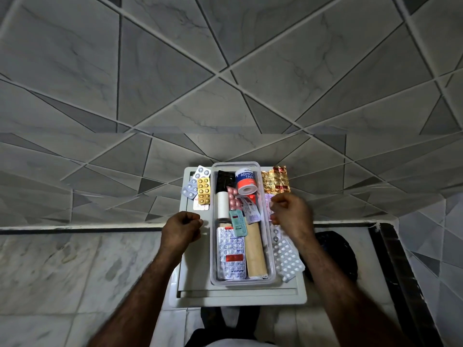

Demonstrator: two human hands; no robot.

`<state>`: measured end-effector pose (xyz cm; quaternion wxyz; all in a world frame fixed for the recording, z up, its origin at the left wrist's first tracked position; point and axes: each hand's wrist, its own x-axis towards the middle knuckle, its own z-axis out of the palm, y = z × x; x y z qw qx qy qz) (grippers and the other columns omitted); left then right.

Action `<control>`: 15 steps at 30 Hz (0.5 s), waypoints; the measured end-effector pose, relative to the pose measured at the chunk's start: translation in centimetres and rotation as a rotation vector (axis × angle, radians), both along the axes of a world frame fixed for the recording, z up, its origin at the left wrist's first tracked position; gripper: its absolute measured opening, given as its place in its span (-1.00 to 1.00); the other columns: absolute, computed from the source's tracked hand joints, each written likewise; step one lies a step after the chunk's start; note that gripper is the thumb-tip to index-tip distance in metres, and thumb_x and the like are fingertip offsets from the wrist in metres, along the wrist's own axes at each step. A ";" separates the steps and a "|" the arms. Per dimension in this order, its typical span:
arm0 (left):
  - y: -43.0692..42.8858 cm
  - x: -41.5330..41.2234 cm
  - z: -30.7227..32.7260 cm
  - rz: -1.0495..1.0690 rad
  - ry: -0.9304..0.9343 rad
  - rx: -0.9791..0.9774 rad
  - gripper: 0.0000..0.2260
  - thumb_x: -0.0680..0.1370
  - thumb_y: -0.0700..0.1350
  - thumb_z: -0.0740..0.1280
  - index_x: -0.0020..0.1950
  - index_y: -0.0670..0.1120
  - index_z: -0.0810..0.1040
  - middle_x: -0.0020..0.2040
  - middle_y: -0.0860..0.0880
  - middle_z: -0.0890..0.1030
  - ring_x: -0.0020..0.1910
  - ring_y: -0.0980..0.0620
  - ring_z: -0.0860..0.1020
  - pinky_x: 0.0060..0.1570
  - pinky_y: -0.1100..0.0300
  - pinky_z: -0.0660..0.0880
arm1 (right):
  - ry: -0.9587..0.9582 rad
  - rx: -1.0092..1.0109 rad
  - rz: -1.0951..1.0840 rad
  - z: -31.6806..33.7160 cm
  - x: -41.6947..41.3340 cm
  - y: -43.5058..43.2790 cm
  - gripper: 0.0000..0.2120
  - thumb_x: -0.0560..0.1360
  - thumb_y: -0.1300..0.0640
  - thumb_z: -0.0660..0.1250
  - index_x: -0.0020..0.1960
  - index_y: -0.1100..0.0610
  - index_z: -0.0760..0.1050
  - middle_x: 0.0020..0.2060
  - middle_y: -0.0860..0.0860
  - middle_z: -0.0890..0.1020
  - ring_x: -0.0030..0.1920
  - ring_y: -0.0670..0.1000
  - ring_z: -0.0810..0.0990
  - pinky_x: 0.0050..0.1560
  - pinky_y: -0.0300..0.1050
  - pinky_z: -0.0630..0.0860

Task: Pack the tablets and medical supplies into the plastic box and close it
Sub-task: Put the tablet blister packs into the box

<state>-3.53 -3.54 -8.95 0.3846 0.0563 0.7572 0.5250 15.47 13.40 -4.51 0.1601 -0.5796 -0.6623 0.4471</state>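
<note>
A clear plastic box (pixel 271 246) stands open on a white tray (pixel 238 296). Inside lie an adhesive tape roll (pixel 245 181), a black strip, a white tube (pixel 222 204), pink tablets, a teal strip, a silver and red strip (pixel 230 254) and a tan roll (pixel 255 251). Silver blisters (pixel 196 181) and a yellow blister (pixel 203 190) lie left of the box. A gold foil strip (pixel 275 180) and a white tablet blister (pixel 288 259) lie to its right. My left hand (pixel 184 227) is a loose fist holding nothing, just left of the box. My right hand (pixel 292 216) curls its fingers onto a pale tablet strip (pixel 267 200) at the box's right wall.
The tray sits on a pale marble ledge in front of a grey tiled wall. A dark object (pixel 335 251) lies right of the tray, partly under my right forearm. A dark border edge (pixel 390 259) runs along the ledge's right side.
</note>
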 end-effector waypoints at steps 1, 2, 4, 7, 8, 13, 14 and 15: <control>0.0 -0.2 -0.1 -0.002 0.003 -0.003 -0.96 0.49 -0.25 0.41 -0.08 -0.15 0.61 -0.15 -0.14 0.63 -0.21 -0.06 0.60 -0.17 0.10 0.60 | -0.016 0.003 -0.033 0.0 0.5 0.8 -0.92 0.47 0.24 0.38 -0.06 0.14 0.62 -0.23 0.04 0.69 -0.26 0.10 0.69 -0.33 -0.08 0.61; 0.1 -0.3 -0.3 -0.006 0.005 -0.009 -0.96 0.49 -0.25 0.42 -0.09 -0.15 0.61 -0.15 -0.14 0.63 -0.21 -0.06 0.60 -0.19 0.10 0.60 | -0.029 -0.008 -0.055 -0.3 1.2 1.5 -0.92 0.45 0.23 0.39 -0.06 0.15 0.62 -0.23 0.06 0.69 -0.27 0.09 0.68 -0.28 -0.03 0.62; 0.2 -0.3 -0.4 -0.013 0.009 -0.026 -0.96 0.48 -0.24 0.43 -0.10 -0.14 0.61 -0.15 -0.15 0.64 -0.21 -0.06 0.60 -0.16 0.08 0.61 | -0.077 -0.052 -0.063 -1.0 2.1 2.6 -0.85 0.44 0.22 0.42 0.00 0.20 0.63 -0.19 0.09 0.70 -0.26 0.08 0.65 -0.13 0.06 0.65; 0.5 -0.4 -0.6 -0.023 0.014 -0.034 -0.95 0.48 -0.25 0.43 -0.11 -0.13 0.60 -0.13 -0.17 0.66 -0.20 -0.06 0.61 -0.17 0.08 0.60 | -0.191 -0.060 0.027 -2.1 2.6 3.4 -0.73 0.41 0.17 0.47 0.09 0.20 0.61 -0.03 0.12 0.70 -0.05 0.11 0.66 0.08 0.01 0.59; 0.5 -0.4 -0.6 -0.028 0.014 -0.034 -0.95 0.48 -0.25 0.43 -0.10 -0.14 0.60 -0.12 -0.18 0.66 -0.19 -0.07 0.62 -0.19 0.09 0.59 | -0.218 -0.050 0.074 -2.3 2.5 3.5 -0.69 0.40 0.15 0.48 0.11 0.21 0.61 0.01 0.13 0.70 0.01 0.12 0.65 0.10 -0.04 0.56; 0.5 -0.4 -0.8 -0.049 0.008 -0.051 -0.93 0.48 -0.24 0.44 -0.06 -0.17 0.60 -0.09 -0.19 0.67 -0.16 -0.08 0.64 -0.19 0.11 0.59 | -0.300 -0.015 0.231 -3.5 1.2 3.6 -0.57 0.36 0.03 0.51 0.17 0.18 0.57 0.09 0.13 0.67 0.06 0.12 0.63 0.10 -0.03 0.55; 0.4 -0.4 -0.8 -0.053 0.008 -0.059 -0.92 0.48 -0.24 0.44 -0.05 -0.18 0.60 -0.09 -0.18 0.68 -0.15 -0.07 0.64 -0.19 0.12 0.59 | -0.302 0.003 0.263 -3.9 0.9 3.7 -0.57 0.34 -0.01 0.50 0.15 0.13 0.57 0.10 0.10 0.66 0.05 0.10 0.63 0.10 -0.01 0.55; 0.4 -0.4 -0.8 -0.058 0.004 -0.061 -0.90 0.48 -0.24 0.44 -0.03 -0.18 0.60 -0.09 -0.17 0.68 -0.14 -0.08 0.65 -0.19 0.13 0.59 | -0.304 0.022 0.284 -4.1 0.6 3.8 -0.58 0.31 -0.07 0.48 0.11 0.06 0.57 0.08 0.06 0.67 0.03 0.08 0.63 0.08 0.00 0.57</control>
